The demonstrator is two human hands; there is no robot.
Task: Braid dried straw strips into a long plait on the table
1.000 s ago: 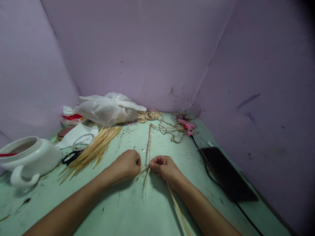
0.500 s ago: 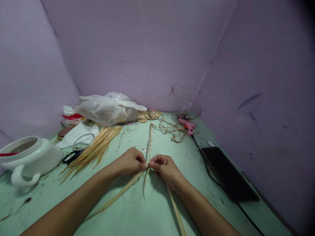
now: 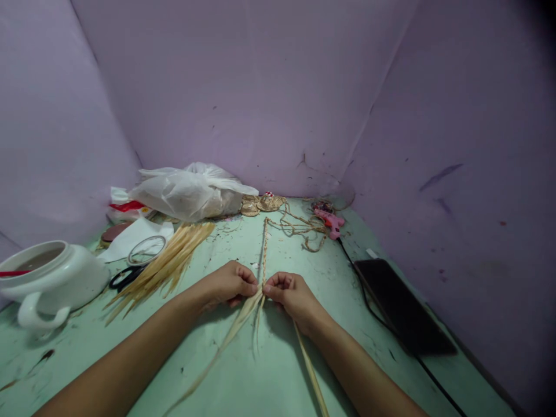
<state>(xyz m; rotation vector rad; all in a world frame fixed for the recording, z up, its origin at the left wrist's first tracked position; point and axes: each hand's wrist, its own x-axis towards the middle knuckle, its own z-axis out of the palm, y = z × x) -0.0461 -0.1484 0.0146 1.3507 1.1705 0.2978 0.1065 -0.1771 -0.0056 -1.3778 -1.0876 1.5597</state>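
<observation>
A thin braid of dry straw (image 3: 263,249) lies on the green table (image 3: 260,376), running away from me towards the back. My left hand (image 3: 228,282) and my right hand (image 3: 292,295) meet at its near end, both pinched shut on the loose straw strips. One long strip (image 3: 217,353) trails from my left fingers down to the lower left. Another strip (image 3: 310,370) runs from under my right hand towards the lower edge. A short one hangs between them.
A bundle of straw stalks (image 3: 167,263) lies at left beside black scissors (image 3: 125,277) and a round lid (image 3: 146,250). A white pot (image 3: 47,281) stands far left. White plastic bags (image 3: 191,191), twine (image 3: 299,227), a pink glue gun (image 3: 330,222) and a dark phone (image 3: 399,307) with cable lie around.
A long strip has come out from under my left hand and now trails to the lower left. Both hands stay pinched at the braid's near end, shifting only slightly.
</observation>
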